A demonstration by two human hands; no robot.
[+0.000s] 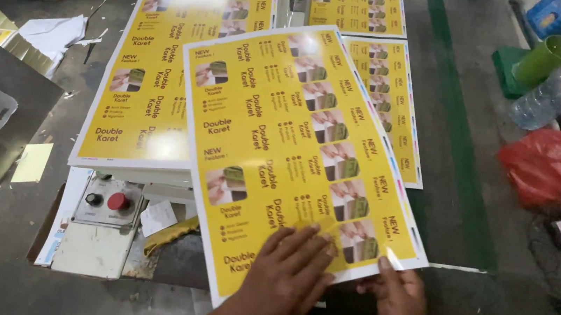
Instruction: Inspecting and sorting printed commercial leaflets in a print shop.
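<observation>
We have the top yellow printed sheet (295, 152) lying slanted across the other sheets on the worktop (473, 200), with its near edge toward us. Our left hand (288, 278) lies flat and spread open on the near part of this sheet, pressing it down and gripping nothing. Our right hand (401, 301) pinches the near right corner of the same sheet, thumb on top and the fingers curled under the edge.

To do this well, we judge that the flat hand should press lightly, so the glossy paper can slide without a crease, while the pinching hand guides the corner. The sheet sits turned against the stack of yellow sheets (163, 74) at the left, so we should square its edges to that stack slowly. The control box with a red button (108, 203) is just beside the near edge, under the stack; we keep the paper and our wrist away from it.
</observation>
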